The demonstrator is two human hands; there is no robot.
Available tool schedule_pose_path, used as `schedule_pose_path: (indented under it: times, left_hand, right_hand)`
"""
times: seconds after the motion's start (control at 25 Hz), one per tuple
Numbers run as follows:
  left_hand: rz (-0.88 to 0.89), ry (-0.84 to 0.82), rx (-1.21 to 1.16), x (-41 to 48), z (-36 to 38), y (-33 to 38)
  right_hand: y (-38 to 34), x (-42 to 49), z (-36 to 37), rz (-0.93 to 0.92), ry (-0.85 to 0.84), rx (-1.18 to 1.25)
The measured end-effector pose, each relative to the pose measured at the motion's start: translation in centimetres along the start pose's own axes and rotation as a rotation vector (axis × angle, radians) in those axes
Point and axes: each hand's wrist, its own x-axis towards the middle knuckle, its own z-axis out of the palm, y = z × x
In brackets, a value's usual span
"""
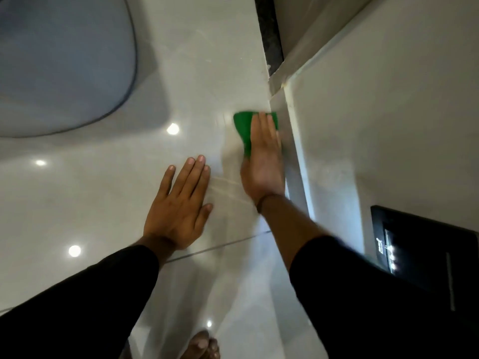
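Note:
A green scrub pad [242,125] lies flat on the glossy light floor tiles [197,73], right beside the foot of a white wall. My right hand [263,159] presses down on the pad with straight fingers, covering most of it. My left hand [178,206] rests flat on the tile to the left of it, fingers spread and straight, holding nothing. Both forearms wear black sleeves.
A large rounded white fixture [62,63] fills the upper left. The white wall [388,112] runs along the right, with a dark gap [269,35] at its top. A black device with small lights [420,252] stands at the lower right. Bare toes [202,345] show at the bottom edge.

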Motion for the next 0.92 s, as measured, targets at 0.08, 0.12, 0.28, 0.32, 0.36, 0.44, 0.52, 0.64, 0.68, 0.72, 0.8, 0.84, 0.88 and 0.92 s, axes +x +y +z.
schedule_pose_path:
  times: [0.08, 0.12, 0.28, 0.32, 0.36, 0.44, 0.52, 0.64, 0.68, 0.72, 0.8, 0.84, 0.88, 0.92]
  left_hand:
    - [-0.005, 0.012, 0.011, -0.1, 0.0, -0.2]
    - [-0.004, 0.014, 0.009, -0.2, 0.1, -0.3]
    - [-0.005, 0.007, -0.001, -0.3, 0.4, 0.0]
    - [-0.005, 0.011, -0.007, -0.2, 0.3, -0.1]
    - [-0.005, 0.009, -0.012, -0.3, 0.3, -0.2]
    - [0.006, 0.013, -0.018, -0.3, 0.1, -0.1]
    - [0.006, 0.020, -0.020, -0.2, -0.1, 0.0]
    - [0.009, 0.022, 0.001, -0.3, -0.1, 0.1]
    - [0.012, 0.016, 0.008, -0.2, -0.1, 0.0]
    - [0.017, 0.014, 0.016, -0.2, -0.2, 0.0]
    - [0.021, 0.016, 0.016, -0.1, -0.2, -0.1]
    - [0.018, 0.013, 0.009, -0.2, -0.1, -0.2]
    - [0.016, 0.013, 0.004, -0.3, 0.1, -0.4]
    - [0.015, 0.018, 0.002, -0.4, 0.2, -0.5]
  right_hand:
    - [2.3, -7.6, -0.5, -0.014, -0.038, 0.008]
    - [3.7, -11.8, -0.8, -0.003, -0.082, -0.002]
    - [6.4, -22.7, -2.3, 0.080, -0.239, -0.059]
    - [6.1, -22.9, -2.4, 0.089, -0.249, -0.077]
    - [5.6, -21.9, -2.2, 0.085, -0.237, -0.084]
    - [4.1, -17.5, -1.7, 0.093, -0.209, -0.066]
    - [2.6, -10.7, -1.0, 0.069, -0.153, -0.047]
    - [0.8, -2.4, -0.6, 0.024, -0.112, -0.023]
    - [0.7, -1.6, -0.4, 0.021, -0.100, -0.030]
    - [1.0, -2.2, -0.4, 0.016, -0.087, -0.025]
    - [2.6, -7.1, -0.3, 0.023, -0.071, 0.000]
    - [3.8, -10.9, -0.6, 0.034, -0.085, 0.018]
    - [5.1, -15.2, -0.9, 0.050, -0.115, 0.029]
    - [6.0, -19.5, -1.1, 0.066, -0.147, 0.027]
